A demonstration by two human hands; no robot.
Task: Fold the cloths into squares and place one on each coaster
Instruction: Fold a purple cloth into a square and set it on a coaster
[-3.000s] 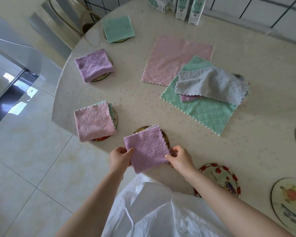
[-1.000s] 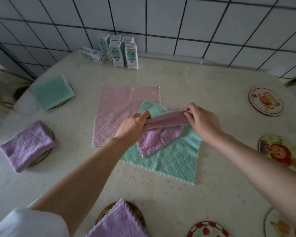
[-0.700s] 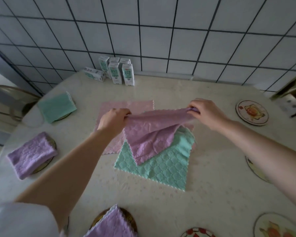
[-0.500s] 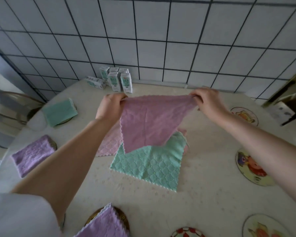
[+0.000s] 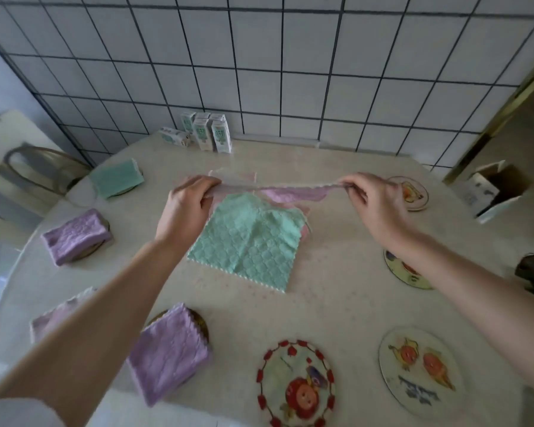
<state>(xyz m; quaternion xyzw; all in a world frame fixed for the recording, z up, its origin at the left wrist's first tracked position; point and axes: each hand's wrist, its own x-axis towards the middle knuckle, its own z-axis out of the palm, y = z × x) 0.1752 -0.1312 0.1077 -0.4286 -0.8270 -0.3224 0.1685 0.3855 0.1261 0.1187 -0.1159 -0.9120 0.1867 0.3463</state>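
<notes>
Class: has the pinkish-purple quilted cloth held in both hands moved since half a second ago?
Yes. The pinkish-purple cloth has swung up toward the tiled wall; it now crosses only the far edge of the flat green cloth.

Seven cloths (image 5: 247,241) — four bare coasters (image 5: 296,383), six cartons (image 5: 222,139), one box (image 5: 494,192).

A home dining corner: white-tiled wall (image 5: 259,72), round table (image 5: 336,288), chair (image 5: 40,167), drink cartons (image 5: 210,134).

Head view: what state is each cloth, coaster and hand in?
held cloth, stretched in the air between both hands.
left hand, grips one end.
right hand, pinches the other end.
large green cloth, unfolded, lying flat.
near purple cloth, folded, on brown coaster.
red-rimmed coaster, bare.
far purple cloth, folded.
</notes>
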